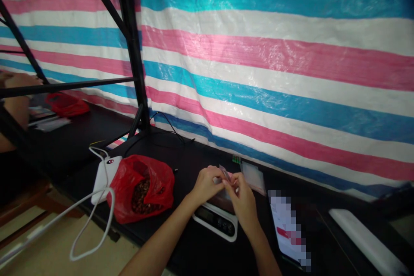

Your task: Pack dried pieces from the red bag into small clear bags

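head view | hands together: left hand point(207, 186) and right hand point(243, 200) pinching small plastic packet point(224, 171) above white scale point(211, 216) | red bag point(123, 207) open, brown pieces point(141, 195) inside | packet filled or closed: cannot tell, fingers cover it

The black table point(181, 246) bore a red bag point(113, 194) of small brown pieces, a white power bank point(104, 177), a scale point(215, 222), clear bags point(254, 177), green batteries point(236, 159), a phone point(287, 228) and a black cable point(171, 126).

Passable: black tabletop point(190, 148) behind scale point(215, 221) | left block: red bag point(142, 189) | right block: phone point(287, 228)
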`<state>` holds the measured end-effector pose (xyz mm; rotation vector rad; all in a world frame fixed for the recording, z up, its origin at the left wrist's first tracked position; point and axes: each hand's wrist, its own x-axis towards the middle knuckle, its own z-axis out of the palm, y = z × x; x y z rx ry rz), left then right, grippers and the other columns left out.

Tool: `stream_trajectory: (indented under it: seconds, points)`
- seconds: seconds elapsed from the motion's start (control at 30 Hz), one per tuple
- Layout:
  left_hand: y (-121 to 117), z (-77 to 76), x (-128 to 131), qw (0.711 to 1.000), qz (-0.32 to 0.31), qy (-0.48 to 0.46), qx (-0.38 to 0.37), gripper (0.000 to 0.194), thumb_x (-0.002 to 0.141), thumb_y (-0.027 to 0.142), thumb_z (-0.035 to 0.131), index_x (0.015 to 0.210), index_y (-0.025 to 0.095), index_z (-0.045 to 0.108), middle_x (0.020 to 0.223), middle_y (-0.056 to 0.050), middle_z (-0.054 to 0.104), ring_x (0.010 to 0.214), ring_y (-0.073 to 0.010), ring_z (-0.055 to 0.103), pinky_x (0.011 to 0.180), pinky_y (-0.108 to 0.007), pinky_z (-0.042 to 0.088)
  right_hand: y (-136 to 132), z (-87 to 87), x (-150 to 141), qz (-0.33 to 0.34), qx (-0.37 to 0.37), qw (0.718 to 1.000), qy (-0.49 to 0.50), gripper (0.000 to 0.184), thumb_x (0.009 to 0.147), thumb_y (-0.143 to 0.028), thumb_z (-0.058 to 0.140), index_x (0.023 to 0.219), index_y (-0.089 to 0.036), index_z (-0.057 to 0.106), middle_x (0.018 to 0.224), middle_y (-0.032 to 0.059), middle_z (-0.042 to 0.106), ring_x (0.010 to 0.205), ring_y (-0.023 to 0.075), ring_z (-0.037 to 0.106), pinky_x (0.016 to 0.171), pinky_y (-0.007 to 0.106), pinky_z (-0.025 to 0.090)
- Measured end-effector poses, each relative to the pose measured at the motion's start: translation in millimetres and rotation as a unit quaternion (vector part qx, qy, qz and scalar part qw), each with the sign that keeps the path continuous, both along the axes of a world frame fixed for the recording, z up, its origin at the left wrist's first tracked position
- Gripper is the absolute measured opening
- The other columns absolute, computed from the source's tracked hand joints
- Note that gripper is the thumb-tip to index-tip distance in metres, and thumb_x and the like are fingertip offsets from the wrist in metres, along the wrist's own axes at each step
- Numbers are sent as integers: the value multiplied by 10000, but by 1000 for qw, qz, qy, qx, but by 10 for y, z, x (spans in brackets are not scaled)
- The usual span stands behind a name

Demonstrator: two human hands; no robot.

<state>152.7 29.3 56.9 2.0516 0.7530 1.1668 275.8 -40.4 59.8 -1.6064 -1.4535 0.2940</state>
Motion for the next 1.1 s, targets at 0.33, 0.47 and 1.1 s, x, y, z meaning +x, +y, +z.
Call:
stream_trajectory:
  seconds: [0.33,0.47,1.1]
  points:
    - [33,-20,-34,988,-21,80,128,191,759,346,598,661,190,646,729,-15,663,809,-154,576,960,-334,347,79,-24,78,82,-24,988,130,263,754,-459,562,737,-197,548,677,18,595,612,168,574,510,248,448]
    - [58,51,-59,990,-80,92,70,243,810,338,537,660,191,660,728,-13,661,813,-145,572,938,-317,342,94,-12,150,125,1,977,171,327,747,-480,570,603,-191,522,611,11,572,603,174,576,557,281,480]
    - [-238,1049,-1088,974,-16,199,105,306,877,360,408,743,155,590,700,0,599,669,-107,531,626,-194,325,-107,505,-357,200,-14,972,123,241,800,-429,530,759,-192,539,574,-31,522,511,112,484,499,221,367]
